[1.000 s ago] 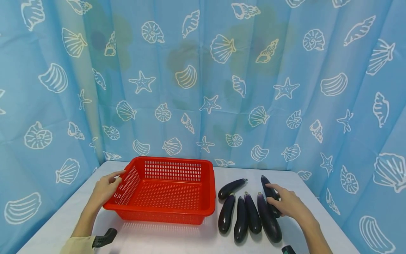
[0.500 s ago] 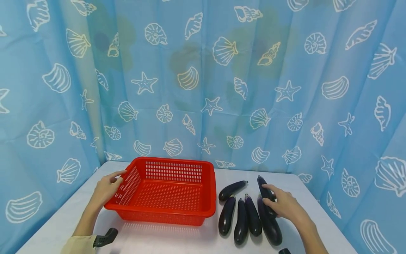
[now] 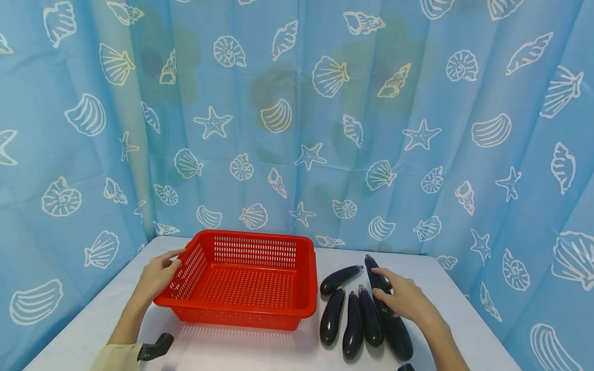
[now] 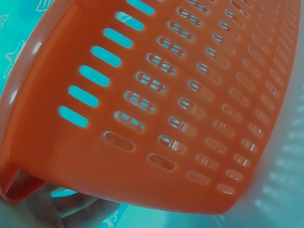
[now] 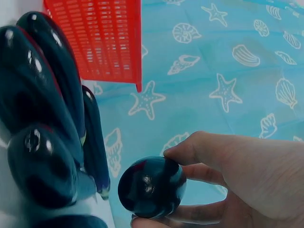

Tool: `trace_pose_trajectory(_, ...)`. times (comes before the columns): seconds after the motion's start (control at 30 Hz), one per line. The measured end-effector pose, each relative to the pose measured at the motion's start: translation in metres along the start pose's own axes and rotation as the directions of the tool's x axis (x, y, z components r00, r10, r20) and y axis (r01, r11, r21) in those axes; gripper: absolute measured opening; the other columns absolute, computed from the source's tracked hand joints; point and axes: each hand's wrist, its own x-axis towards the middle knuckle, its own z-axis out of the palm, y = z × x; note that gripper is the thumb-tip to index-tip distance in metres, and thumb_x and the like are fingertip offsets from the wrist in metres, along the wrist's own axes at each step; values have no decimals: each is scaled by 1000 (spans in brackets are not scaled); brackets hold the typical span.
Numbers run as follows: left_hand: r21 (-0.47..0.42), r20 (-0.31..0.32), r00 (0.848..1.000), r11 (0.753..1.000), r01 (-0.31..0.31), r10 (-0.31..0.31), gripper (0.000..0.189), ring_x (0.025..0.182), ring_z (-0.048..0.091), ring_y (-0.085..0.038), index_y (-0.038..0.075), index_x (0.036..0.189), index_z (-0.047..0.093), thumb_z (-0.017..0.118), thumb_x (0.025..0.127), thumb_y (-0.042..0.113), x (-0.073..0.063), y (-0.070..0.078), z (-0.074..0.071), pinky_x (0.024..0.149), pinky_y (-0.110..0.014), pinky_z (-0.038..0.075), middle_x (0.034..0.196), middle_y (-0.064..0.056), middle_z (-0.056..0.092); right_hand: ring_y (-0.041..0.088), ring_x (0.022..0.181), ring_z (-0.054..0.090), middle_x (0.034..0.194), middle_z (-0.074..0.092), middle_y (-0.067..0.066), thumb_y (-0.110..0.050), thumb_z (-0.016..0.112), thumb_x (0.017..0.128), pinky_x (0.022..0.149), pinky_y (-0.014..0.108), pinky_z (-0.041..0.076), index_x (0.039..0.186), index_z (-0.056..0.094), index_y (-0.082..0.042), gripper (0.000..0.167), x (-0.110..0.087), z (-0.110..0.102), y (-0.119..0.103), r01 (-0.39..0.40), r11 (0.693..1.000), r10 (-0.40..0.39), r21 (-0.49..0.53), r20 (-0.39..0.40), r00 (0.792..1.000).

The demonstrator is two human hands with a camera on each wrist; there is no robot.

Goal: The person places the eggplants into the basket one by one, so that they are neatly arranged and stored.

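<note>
Black and glossy, the eggplant [image 3: 377,280] pinched in the right hand [image 3: 405,294] above the other eggplants [image 3: 398,338] probably feels firm but slippery, best held round its middle, while the left hand [image 3: 157,273] grips the red basket [image 3: 236,313].

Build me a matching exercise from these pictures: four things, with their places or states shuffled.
1. Red perforated plastic basket
2. Left hand
3. Right hand
4. Blue curtain with white seashell print

A. Grips a glossy dark purple eggplant
B. Hangs behind the white table
C. Touches the basket's left rim
D. Stands left of the eggplants

Pairs: 1-D; 2-C; 3-A; 4-B
</note>
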Motion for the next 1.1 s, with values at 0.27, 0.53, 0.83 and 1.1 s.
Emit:
trace_pose_trajectory(0.27, 6, 1, 1000, 1000, 4, -4, 51, 98, 66, -36, 5, 148, 41, 45, 101, 25, -1, 1, 0, 73, -41, 62, 133, -34, 53, 16, 62, 65, 113, 64, 24, -23, 64, 92, 54, 33, 58, 144, 46, -15, 56, 2, 3, -19, 48, 998, -48, 43, -6, 999)
trace_pose_trajectory(0.53, -8, -1, 1000, 1000, -1, 1, 51, 101, 65, -40, 6, 148, 41, 45, 101, 25, -1, 0, 0, 73, -41, 62, 134, -35, 52, 15, 63, 66, 110, 66, 21, -21, 65, 92, 51, 30, 58, 144, 47, -16, 55, 2, 6, -33, 68, 996, -68, 59, -13, 998)
trace_pose_trajectory(0.83, -18, 1, 1000, 1000, -2, 3, 51, 97, 66, -35, 5, 148, 40, 45, 101, 25, -2, 0, 0, 72, -41, 62, 133, -35, 52, 18, 69, 68, 115, 65, 24, -21, 65, 91, 52, 31, 58, 143, 49, -18, 54, 2, 9, -41, 60, 996, -59, 62, -16, 998)
trace_pose_trajectory(1.1, -21, 5, 1000, 1000, 0, 0, 52, 97, 66, -34, 6, 149, 40, 45, 102, 26, -3, 0, 0, 73, -41, 62, 133, -34, 52, 14, 59, 63, 120, 63, 25, -25, 66, 92, 56, 33, 58, 144, 48, -22, 55, 2, 8, -51, 39, 999, -39, 28, 1, 999)
